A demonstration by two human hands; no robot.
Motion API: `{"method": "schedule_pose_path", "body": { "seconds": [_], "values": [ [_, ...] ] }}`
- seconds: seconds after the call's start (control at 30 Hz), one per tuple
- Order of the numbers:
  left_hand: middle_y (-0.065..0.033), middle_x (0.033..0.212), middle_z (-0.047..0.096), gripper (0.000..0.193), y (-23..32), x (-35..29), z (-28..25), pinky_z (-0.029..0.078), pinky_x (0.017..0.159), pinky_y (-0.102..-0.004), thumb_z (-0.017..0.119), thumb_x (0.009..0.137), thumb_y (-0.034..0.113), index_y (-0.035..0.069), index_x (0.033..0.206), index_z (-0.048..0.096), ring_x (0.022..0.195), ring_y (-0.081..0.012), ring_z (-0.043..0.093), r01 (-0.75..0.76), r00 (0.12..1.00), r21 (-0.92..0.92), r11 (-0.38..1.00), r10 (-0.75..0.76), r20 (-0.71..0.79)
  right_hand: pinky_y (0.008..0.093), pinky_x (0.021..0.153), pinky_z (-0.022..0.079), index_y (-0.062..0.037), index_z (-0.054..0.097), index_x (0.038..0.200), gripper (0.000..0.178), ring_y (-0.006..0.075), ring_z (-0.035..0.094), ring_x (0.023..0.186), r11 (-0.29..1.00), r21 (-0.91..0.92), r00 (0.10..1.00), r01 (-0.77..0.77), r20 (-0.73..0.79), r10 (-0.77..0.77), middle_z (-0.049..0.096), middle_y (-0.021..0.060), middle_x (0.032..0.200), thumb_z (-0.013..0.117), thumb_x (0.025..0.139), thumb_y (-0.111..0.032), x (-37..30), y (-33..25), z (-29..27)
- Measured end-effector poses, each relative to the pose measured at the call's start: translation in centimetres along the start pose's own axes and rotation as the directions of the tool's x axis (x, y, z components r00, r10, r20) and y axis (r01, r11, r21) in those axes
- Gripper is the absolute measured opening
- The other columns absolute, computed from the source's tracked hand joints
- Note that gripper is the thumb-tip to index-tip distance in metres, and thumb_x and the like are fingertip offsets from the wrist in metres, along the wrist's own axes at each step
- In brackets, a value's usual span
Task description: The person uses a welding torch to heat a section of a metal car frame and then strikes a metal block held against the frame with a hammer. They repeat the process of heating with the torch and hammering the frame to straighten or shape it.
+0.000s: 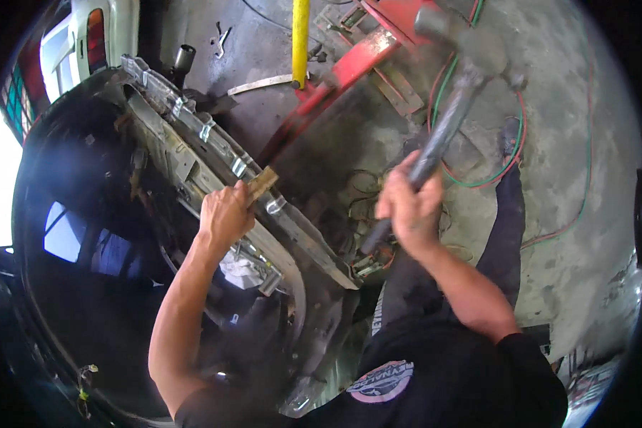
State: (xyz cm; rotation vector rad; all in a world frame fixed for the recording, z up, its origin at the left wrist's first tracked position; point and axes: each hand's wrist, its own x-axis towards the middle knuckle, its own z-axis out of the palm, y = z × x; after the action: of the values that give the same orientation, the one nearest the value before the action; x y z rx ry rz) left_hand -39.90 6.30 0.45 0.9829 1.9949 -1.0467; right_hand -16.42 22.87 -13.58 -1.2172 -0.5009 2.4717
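My right hand (414, 208) is wrapped round the dark handle of a hammer (448, 123). Its blurred grey head is raised up and to the right, well apart from the car. My left hand (226, 215) grips a short, flat tan block (263, 183), which looks like wood. The block's free end sticks out over a long bare metal panel (205, 133) along the edge of a black car body (85, 192). I cannot tell whether the block touches the panel. Below my left hand, a crumpled white thing (241, 272) sits inside the body opening.
Beyond the panel, a red steel frame (357, 63) with a yellow bar (300, 43) stands on the concrete floor. Red and green hoses (471, 184) loop near my feet. A small metal tool (221, 41) lies on the floor. Part of a white vehicle (114, 32) shows at the upper left.
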Motion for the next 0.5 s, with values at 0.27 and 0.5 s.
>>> {"method": "schedule_pose_path", "body": {
  "seconds": [0.27,0.5],
  "values": [
    [-0.0217,0.074,0.069,0.023,-0.3,-2.1,0.1,0.056,0.072,-0.0522,0.067,0.081,0.019,0.003,0.096,0.061,0.074,-0.0428,0.07,0.058,0.998,-0.023,0.998,-0.057,0.032,0.0373,0.056,0.048,0.001,0.051,0.105,0.024,0.0206,0.059,0.062,0.787,-0.609,0.897,0.099,0.398,0.195,0.058,0.0084,0.074,0.059,0.085,-0.009,-6.5,8.9,-4.3],
    [-0.0232,0.08,0.069,0.024,-4.5,-6.7,-0.5,0.055,0.071,-0.0527,0.068,0.083,0.022,0.002,0.095,0.06,0.077,-0.0444,0.069,0.146,0.947,-0.204,0.968,-0.196,-0.253,0.0292,0.037,0.04,-0.0046,0.045,0.114,0.027,0.0126,0.049,0.042,0.795,-0.565,0.898,-0.219,0.201,0.391,0.048,0.0022,0.061,0.053,0.089,-0.003,-3.9,1.7,-7.2]
  ]
}}
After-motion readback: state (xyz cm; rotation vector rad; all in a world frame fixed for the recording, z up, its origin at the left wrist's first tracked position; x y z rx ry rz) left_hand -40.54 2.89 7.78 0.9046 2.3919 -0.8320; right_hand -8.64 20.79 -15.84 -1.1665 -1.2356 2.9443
